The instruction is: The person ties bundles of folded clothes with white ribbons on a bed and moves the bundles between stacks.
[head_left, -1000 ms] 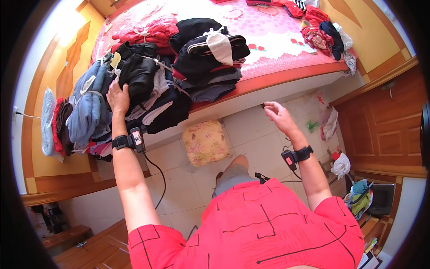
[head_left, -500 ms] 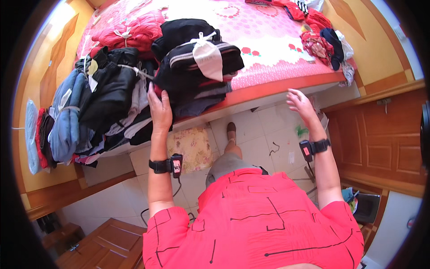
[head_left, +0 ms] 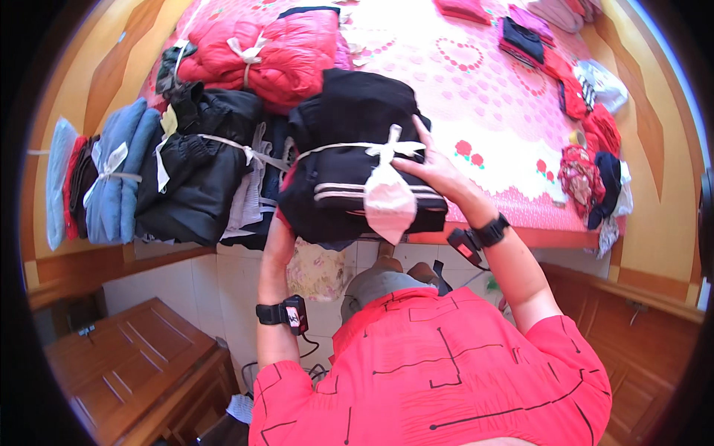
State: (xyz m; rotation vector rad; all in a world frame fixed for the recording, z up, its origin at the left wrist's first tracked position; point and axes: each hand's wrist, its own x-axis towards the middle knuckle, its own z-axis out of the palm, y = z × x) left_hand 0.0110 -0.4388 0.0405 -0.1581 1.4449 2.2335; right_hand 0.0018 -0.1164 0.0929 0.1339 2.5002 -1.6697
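Observation:
A tied bundle of folded black clothes [head_left: 353,123] with white stripes is between my two hands, at the near edge of the bed. A white cloth strip [head_left: 391,197] is knotted round it, its wide end hanging down the front. My right hand [head_left: 439,169] grips the bundle's right side, thumb over the front by the knot and fingers on the far side. Against the lower left side is my left hand [head_left: 280,227], holding the bundle there with its fingers mostly hidden. Whether the bundle is off the bed, I cannot tell.
Left of it stand a tied black bundle [head_left: 201,160] and rolled blue jeans [head_left: 119,167]. A tied red puffy bundle [head_left: 290,59] lies behind. Loose clothes [head_left: 601,178] line the bed's right side. A wooden door [head_left: 141,364] is at lower left, a patterned mat [head_left: 316,271] below.
My right hand has come in from the right onto the bundle's right side. My left hand has moved down to its lower left. The view has shifted, and the bundle looks larger and turned.

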